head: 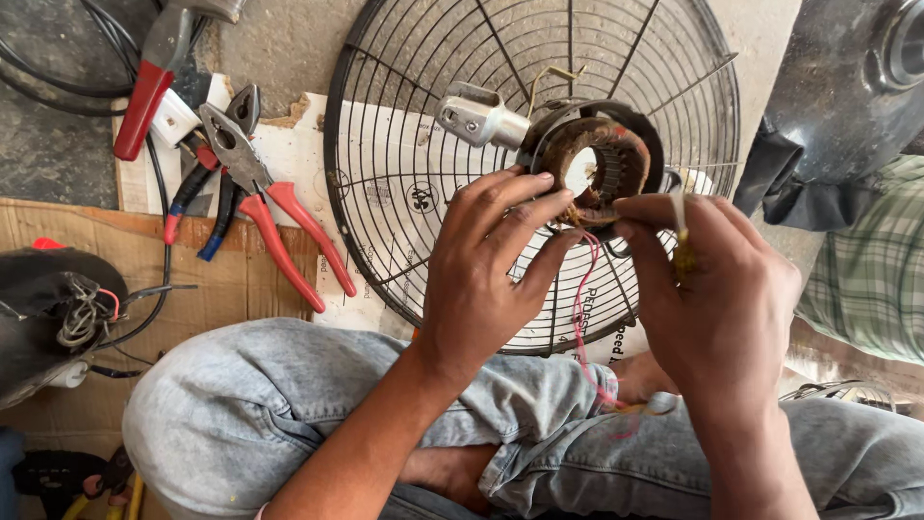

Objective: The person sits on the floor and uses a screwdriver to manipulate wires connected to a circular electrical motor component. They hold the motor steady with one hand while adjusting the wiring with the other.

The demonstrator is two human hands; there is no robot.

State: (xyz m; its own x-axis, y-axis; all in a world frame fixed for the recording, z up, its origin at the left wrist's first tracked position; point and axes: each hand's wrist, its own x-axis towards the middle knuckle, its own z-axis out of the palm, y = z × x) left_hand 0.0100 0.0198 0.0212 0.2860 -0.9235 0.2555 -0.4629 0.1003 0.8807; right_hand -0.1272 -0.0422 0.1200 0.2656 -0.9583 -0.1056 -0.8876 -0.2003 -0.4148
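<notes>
the fan motor stator, a dark ring wound with rusty brown copper coil, is held up in front of the person, above the crossed legs in pale jeans and over the lower right part of the round wire fan guard that lies on the floor. the left hand comes at it from below left: its fingertips curl against the ring's lower left rim, pinching it there. the right hand closes on the lower right rim, thumb and forefinger pressed together at the coil's edge, with a thin yellowish lead running down across its knuckles. a pink wire hangs from the stator between the two hands down to the lap. a silver metal bracket juts from the ring's upper left.

the underside of the stator and what the right fingertips pinch are hidden behind the hand. near the guard's left edge lie red-handled pliers on cardboard; a red tool at the top left is cut off by the frame. a checked sleeve shows at the right edge.
</notes>
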